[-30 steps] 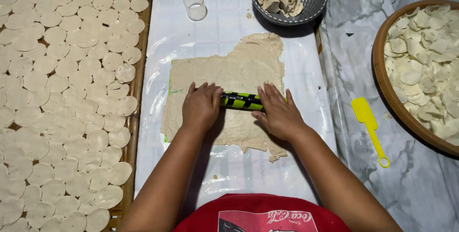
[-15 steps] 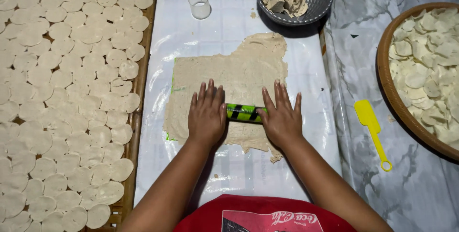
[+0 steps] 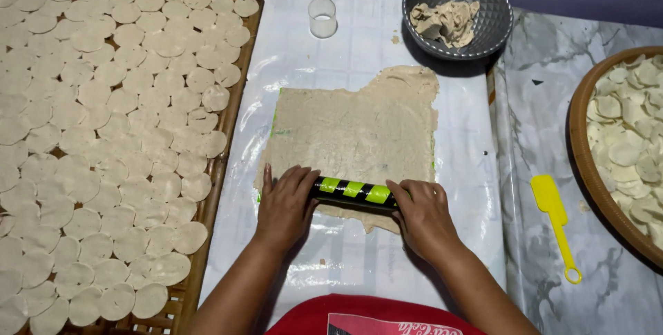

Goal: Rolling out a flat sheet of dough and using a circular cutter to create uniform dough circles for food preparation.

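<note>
A thin beige dough sheet (image 3: 356, 135) lies flat on a white plastic-covered surface (image 3: 359, 45). Across its near edge rests a black rolling pin with green-yellow stripes (image 3: 353, 190). My left hand (image 3: 284, 204) presses on the pin's left end, palm down with fingers curved over it. My right hand (image 3: 423, 214) presses on the right end the same way. Both ends of the pin are hidden under my hands.
A woven tray (image 3: 222, 169) at left holds several round dough discs (image 3: 103, 135). A grey bowl (image 3: 457, 14) with dough scraps stands at the back, a clear round cutter (image 3: 322, 17) beside it. A yellow spatula (image 3: 556, 221) and a brown tray of discs (image 3: 587, 169) are at right.
Both hands have drawn the rolling pin toward me, from the middle of the dough sheet down to its near edge.
</note>
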